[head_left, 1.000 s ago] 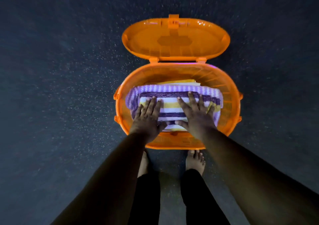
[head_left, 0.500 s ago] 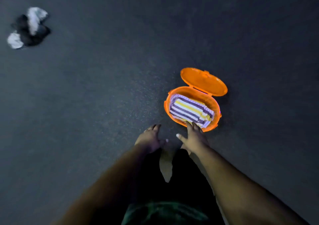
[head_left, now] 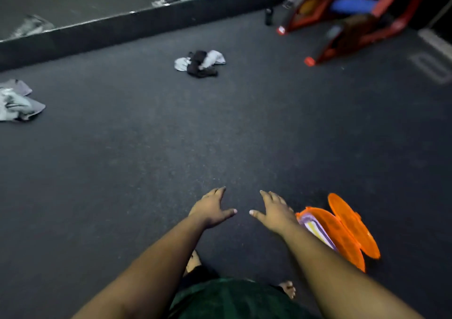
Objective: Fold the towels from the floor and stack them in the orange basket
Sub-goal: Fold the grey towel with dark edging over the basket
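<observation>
The orange basket (head_left: 342, 238) stands on the dark floor at the lower right, lid open, with a folded purple, white and yellow striped towel (head_left: 314, 228) inside. My right arm partly covers it. My left hand (head_left: 210, 208) and my right hand (head_left: 274, 212) hang in front of me above the floor, fingers spread, holding nothing. A crumpled black and white towel (head_left: 200, 63) lies far ahead on the floor. Another crumpled pale grey towel (head_left: 17, 103) lies at the far left edge.
A low dark wall (head_left: 146, 27) runs across the back, a mirror above it reflecting the towels. Red and orange frames (head_left: 354, 20) and a small dark bottle (head_left: 268, 16) stand at the back right. My bare feet (head_left: 287, 289) are on the floor below.
My hands have left the striped towel in the basket and now hang empty. The view has risen and turned left, so the basket moved to the lower right and the towels on the floor came into view.
</observation>
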Available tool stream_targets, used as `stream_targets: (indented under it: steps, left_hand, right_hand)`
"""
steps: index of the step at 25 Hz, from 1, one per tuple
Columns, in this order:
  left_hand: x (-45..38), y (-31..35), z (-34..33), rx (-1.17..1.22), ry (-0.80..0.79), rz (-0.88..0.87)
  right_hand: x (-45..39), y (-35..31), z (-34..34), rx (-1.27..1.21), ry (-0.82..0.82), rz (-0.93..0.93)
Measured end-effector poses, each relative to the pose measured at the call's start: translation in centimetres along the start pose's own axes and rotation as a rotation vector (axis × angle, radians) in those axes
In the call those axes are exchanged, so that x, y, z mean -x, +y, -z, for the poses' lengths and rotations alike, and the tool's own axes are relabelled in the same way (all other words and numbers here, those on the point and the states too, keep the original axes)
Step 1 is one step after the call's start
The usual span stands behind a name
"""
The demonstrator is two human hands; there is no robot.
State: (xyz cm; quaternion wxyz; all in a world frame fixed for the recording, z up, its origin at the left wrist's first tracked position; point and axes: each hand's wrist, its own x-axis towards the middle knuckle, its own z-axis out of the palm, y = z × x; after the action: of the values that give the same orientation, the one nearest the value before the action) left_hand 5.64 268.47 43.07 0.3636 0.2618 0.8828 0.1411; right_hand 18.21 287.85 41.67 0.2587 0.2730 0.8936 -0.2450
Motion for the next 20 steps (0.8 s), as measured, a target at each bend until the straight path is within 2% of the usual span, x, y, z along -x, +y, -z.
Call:
stream_targets:
  steps: [6,11,20]
  left_hand:
    - [3.2,-16.6,11.5,0.116,0.165,0.142]
    - [5.1,-26.7,19.0,0.255,0.302,0.28]
    - [3.7,-42.6,31.8,0.429,0.512,0.591]
  right_hand:
    - [-6.0,-22.8,1.2,0.106,-0.009,0.243]
    - [-10.5,-37.9,1.6,0.186,-0.053,0.433]
    - [-22.7,-63.1,1.4,0.313,-0.163,0.764]
